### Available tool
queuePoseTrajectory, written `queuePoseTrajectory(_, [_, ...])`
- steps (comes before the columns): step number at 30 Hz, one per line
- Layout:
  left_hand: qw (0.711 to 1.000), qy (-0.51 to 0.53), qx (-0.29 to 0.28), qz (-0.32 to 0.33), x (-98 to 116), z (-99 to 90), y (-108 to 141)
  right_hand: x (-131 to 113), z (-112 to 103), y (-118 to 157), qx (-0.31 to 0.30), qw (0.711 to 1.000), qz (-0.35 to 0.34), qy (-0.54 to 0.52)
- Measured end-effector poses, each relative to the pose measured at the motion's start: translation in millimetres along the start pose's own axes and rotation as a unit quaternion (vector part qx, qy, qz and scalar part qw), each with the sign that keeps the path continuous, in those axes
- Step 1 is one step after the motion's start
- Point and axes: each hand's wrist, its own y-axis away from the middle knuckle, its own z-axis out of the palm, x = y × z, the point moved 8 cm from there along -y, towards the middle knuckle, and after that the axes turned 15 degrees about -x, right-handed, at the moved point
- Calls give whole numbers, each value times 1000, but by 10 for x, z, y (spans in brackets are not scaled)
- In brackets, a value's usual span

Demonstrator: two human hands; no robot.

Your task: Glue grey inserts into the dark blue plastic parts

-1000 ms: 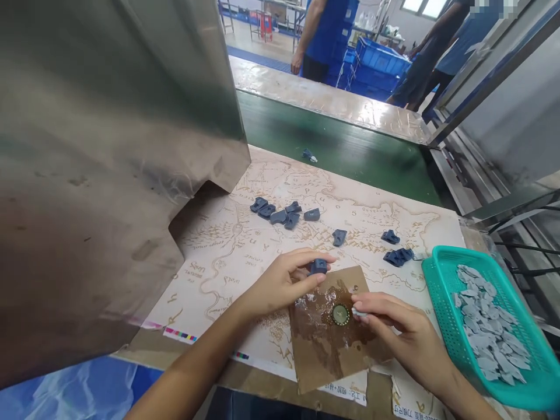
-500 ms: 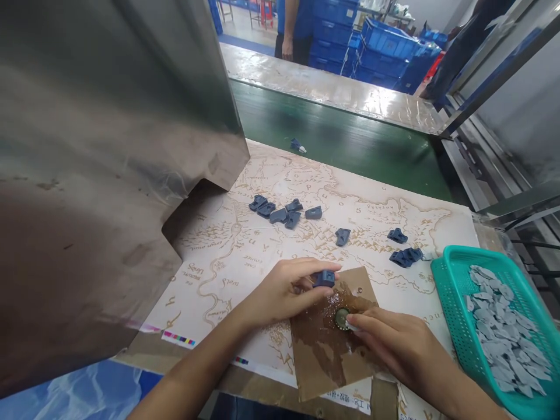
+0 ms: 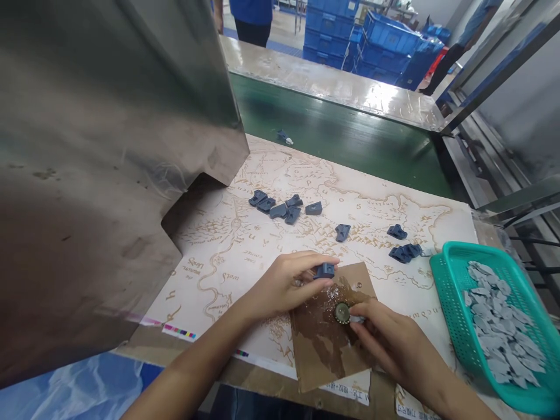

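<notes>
My left hand [image 3: 301,280] pinches a small dark blue plastic part [image 3: 324,270] between thumb and fingers, above the top of a wet brown cardboard sheet [image 3: 319,350]. My right hand [image 3: 389,332] is closed on a small light grey plastic piece [image 3: 357,319], its tip at the right rim of a round, crimped bottle cap [image 3: 342,312]. Liquid seems to lie in the cap, which sits on the cardboard. Farther back, several more dark blue parts [image 3: 292,214] lie loose on the map-printed paper [image 3: 245,280].
A green basket [image 3: 450,303] of grey pieces [image 3: 503,326] stands at right. A large metal panel [image 3: 109,175] blocks the left. Behind the paper, a green conveyor belt [image 3: 350,131] carries a dark blue part with a white piece [image 3: 284,137]. People stand beyond, near blue crates [image 3: 328,26].
My right hand has turned slightly and drawn the grey piece a little right at the cap. The part on the belt has shifted left. The people in the background have moved.
</notes>
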Motion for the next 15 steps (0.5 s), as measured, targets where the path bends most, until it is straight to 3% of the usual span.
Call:
queuePoseTrajectory(4, [995, -67, 58, 50, 91, -49, 50, -13, 54, -23, 21, 997, -6, 73])
queuePoseTrajectory(7, [989, -102, 68, 84, 172, -57, 59, -51, 67, -64, 21, 993, -30, 111])
queuePoseTrajectory(11, [981, -134, 75, 119, 267, -78, 62, -96, -86, -82, 43, 996, -37, 62])
queuePoseTrajectory(15, [970, -161, 89, 160, 335, -54, 93, -146, -388, 17, 200, 978, -32, -56])
